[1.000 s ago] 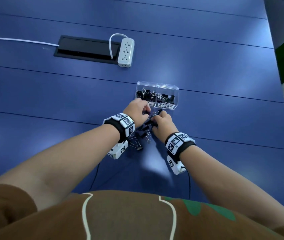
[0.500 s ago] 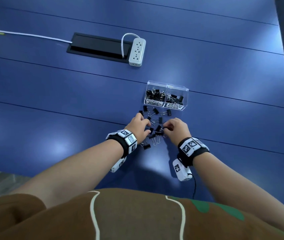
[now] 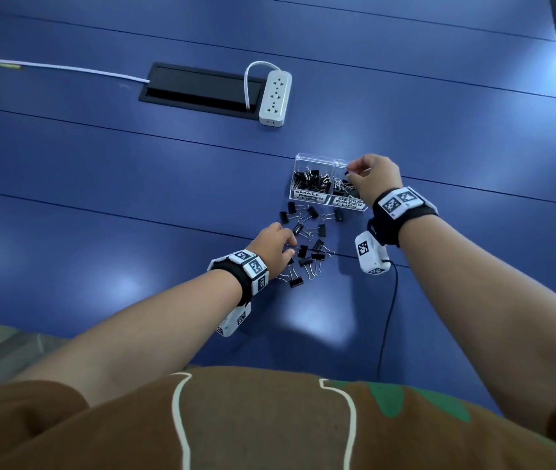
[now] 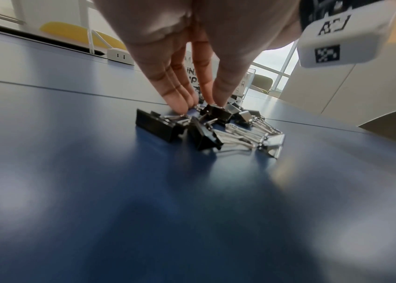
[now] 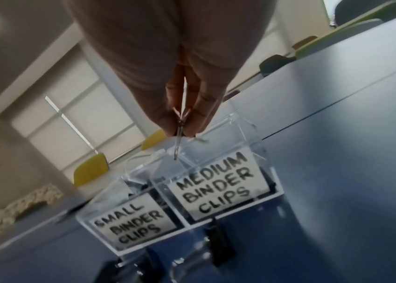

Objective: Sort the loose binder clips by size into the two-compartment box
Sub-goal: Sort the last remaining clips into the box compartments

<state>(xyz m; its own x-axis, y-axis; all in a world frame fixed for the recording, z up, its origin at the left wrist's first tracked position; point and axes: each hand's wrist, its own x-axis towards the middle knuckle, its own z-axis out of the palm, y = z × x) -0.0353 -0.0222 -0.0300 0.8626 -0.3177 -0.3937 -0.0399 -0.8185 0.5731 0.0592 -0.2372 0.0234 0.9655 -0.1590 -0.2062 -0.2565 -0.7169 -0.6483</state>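
Note:
A clear two-compartment box (image 3: pixel 310 197) stands on the blue table, labelled SMALL on the left and MEDIUM on the right (image 5: pixel 218 183). Both compartments hold black clips. My right hand (image 3: pixel 351 174) hovers over the medium compartment. Its thumb and finger pinch a binder clip (image 5: pixel 178 137) by its wire handles, hanging just above the rim. Several loose binder clips (image 3: pixel 307 239) lie scattered in front of the box. My left hand (image 3: pixel 288 247) is down on that pile, its thumb and fingertips (image 4: pixel 180 99) closing on a small black clip (image 4: pixel 213 112).
A white power strip (image 3: pixel 275 96) and a black cable hatch (image 3: pixel 198 89) lie farther back, with a white cord (image 3: pixel 66 67) running left. A black cable (image 3: pixel 390 317) trails from my right wrist camera. The table's near edge shows at lower left (image 3: pixel 15 325).
My right hand has lifted from the pile and moved up and right to above the medium compartment, carrying a clip. My left hand has stayed at the pile.

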